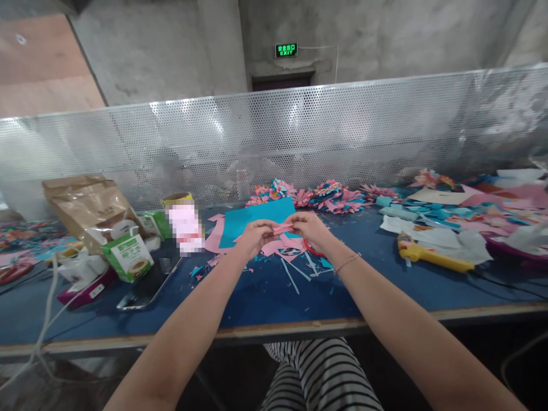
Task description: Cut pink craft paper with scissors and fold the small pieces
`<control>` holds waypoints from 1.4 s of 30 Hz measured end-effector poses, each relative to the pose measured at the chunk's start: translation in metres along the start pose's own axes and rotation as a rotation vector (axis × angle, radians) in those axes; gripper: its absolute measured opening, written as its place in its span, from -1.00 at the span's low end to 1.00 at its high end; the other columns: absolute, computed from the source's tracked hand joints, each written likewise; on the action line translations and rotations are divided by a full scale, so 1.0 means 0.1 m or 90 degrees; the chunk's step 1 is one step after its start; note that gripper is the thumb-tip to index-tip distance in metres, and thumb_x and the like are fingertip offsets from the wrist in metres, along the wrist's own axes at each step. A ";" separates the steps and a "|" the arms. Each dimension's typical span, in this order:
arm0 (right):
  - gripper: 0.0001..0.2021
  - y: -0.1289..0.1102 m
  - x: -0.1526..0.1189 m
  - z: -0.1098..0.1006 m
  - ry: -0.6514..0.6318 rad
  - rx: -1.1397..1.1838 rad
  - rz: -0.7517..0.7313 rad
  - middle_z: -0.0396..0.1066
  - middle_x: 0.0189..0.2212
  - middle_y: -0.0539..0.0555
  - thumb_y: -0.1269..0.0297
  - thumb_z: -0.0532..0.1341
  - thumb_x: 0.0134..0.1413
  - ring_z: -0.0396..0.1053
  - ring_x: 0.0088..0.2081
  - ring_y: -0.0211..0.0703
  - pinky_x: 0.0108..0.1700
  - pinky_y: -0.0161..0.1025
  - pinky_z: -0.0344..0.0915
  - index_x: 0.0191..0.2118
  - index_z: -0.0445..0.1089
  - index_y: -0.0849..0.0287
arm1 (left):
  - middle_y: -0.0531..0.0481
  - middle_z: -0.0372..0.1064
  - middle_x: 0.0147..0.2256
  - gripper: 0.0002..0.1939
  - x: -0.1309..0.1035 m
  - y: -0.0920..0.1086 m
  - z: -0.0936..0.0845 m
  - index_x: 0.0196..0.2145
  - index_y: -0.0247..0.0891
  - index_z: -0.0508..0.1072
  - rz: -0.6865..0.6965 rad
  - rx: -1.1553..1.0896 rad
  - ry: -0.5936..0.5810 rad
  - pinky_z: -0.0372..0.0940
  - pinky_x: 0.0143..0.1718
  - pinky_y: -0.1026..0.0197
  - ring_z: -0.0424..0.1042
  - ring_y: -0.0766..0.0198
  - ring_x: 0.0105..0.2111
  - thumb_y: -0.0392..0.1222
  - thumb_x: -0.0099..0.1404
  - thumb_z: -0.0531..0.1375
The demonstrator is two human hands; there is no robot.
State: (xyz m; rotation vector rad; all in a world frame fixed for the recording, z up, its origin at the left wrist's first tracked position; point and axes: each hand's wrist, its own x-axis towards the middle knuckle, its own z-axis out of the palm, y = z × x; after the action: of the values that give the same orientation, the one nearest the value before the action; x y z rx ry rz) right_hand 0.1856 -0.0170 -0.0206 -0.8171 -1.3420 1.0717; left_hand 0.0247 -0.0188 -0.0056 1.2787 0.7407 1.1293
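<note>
A small strip of pink paper [282, 229] is stretched between my two hands above the middle of the table. My left hand [257, 235] pinches its left end, and my right hand [309, 227] pinches its right end. Under and behind them lie a blue paper sheet [240, 220] and pink paper pieces [215, 235]. Something red, partly hidden, rests beneath my right hand. Thin light-blue strips [291, 278] and small scraps are scattered in front of my hands.
Paper flowers [338, 197] line the foot of the perforated metal screen [308, 131]. A yellow glue gun [434, 255] and paper piles sit at right. At left are a brown paper bag [92, 208], a green-and-white box [128, 255] and a phone [148, 283].
</note>
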 end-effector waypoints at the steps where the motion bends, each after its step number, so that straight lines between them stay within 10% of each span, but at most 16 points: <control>1: -0.87 -0.01 0.00 0.00 0.004 -0.003 0.002 0.34 -0.56 -0.01 0.41 0.11 -0.41 0.29 -0.48 -0.32 -0.34 -0.30 0.28 -0.56 0.37 0.23 | 0.01 0.36 -0.60 -0.87 0.00 0.00 0.00 -0.58 -0.34 0.42 0.006 0.007 0.005 0.31 -0.37 0.24 0.35 0.38 -0.55 -0.43 -0.18 0.13; 13: -0.72 -0.04 -0.04 -0.01 -0.012 -0.116 -0.096 0.34 -0.43 0.04 0.28 0.23 -0.30 0.30 -0.40 -0.29 -0.33 -0.26 0.31 -0.33 0.33 0.22 | 0.05 0.35 -0.55 -0.74 0.01 -0.04 0.01 -0.46 -0.33 0.37 0.159 0.184 0.029 0.35 -0.41 0.17 0.35 0.36 -0.53 -0.25 -0.19 0.28; 42: -0.74 0.05 0.00 -0.04 -0.073 -0.319 -0.093 0.37 -0.52 0.06 0.17 0.15 -0.17 0.28 -0.50 -0.29 -0.43 -0.33 0.23 -0.40 0.39 0.27 | 0.01 0.36 -0.61 -0.73 -0.02 -0.04 0.04 -0.47 -0.37 0.37 0.101 0.208 0.040 0.31 -0.44 0.26 0.39 0.33 -0.55 -0.28 -0.20 0.29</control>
State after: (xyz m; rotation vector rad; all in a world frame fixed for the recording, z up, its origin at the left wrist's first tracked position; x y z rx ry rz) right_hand 0.1893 -0.0148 -0.0253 -1.0122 -1.7746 0.6806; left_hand 0.0281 -0.0221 -0.0089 1.6044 0.9100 1.2144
